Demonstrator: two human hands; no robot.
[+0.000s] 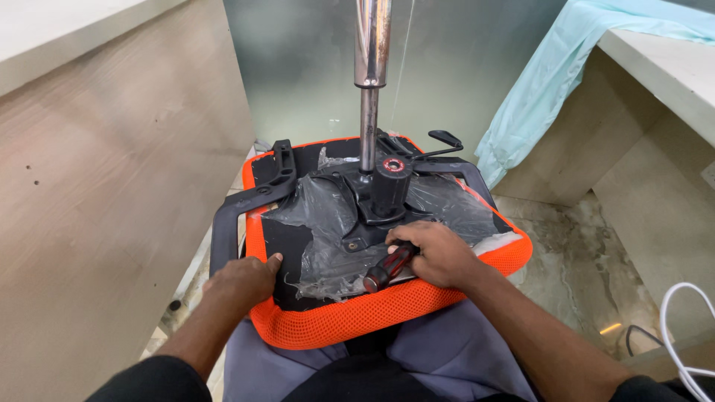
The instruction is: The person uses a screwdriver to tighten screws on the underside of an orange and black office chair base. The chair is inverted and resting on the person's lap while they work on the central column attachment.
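An upturned office chair seat (357,316) with orange mesh edging lies across my lap, its black underside covered in crumpled clear plastic (328,223). A black tilt mechanism (383,190) with a chrome gas cylinder (370,89) stands up from its middle. My right hand (439,253) is shut on a screwdriver (387,269) with a red and black handle, held low against the underside near the mechanism plate. My left hand (242,281) rests flat on the seat's near left corner, beside a black armrest bracket (227,223), and holds nothing.
A wood-grain panel (97,193) rises at the left, and a counter (663,82) at the right has a pale green cloth (551,74) draped over it. A white cable (674,327) loops at lower right. Marble floor (566,246) shows beyond the seat.
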